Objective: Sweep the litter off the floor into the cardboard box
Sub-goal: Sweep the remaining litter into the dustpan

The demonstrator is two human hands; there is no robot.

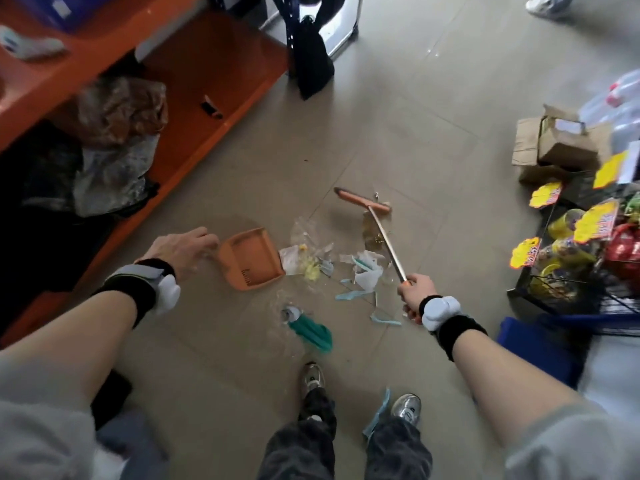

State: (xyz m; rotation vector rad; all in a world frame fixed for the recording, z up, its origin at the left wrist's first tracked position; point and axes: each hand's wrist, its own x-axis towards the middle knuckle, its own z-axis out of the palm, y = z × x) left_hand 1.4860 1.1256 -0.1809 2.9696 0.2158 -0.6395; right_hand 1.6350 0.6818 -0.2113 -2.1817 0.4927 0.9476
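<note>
orange plastic dustpan (250, 259) lies flat on the grey tiled floor (398, 126), mouth facing right toward the litter. left hand (180, 249) is at the dustpan's near-left rim, fingers curled down by it; cannot tell if they actually grip it. right hand (415, 292) is clamped around the metal handle of an orange-headed broom (363, 200), whose head sits on the floor at the far side of the mess, handle slanting back near-right to the hand. mixed litter (332, 261) lies between dustpan and broom: clear plastic wrap, white paper scraps, yellow bits, pale blue strips. green crumpled wrapper (310, 330) lies nearer, just in front of the person's shoes, another blue strip by the right shoe. brown cardboard box (554, 147) sits far right, flaps open, well apart from the litter, beside a wire basket of bright packaged goods (581, 251). orange shelving unit (194, 98) runs along the left with bagged stuff on its low shelf. both wrists wear black bands with white pods.
</note>
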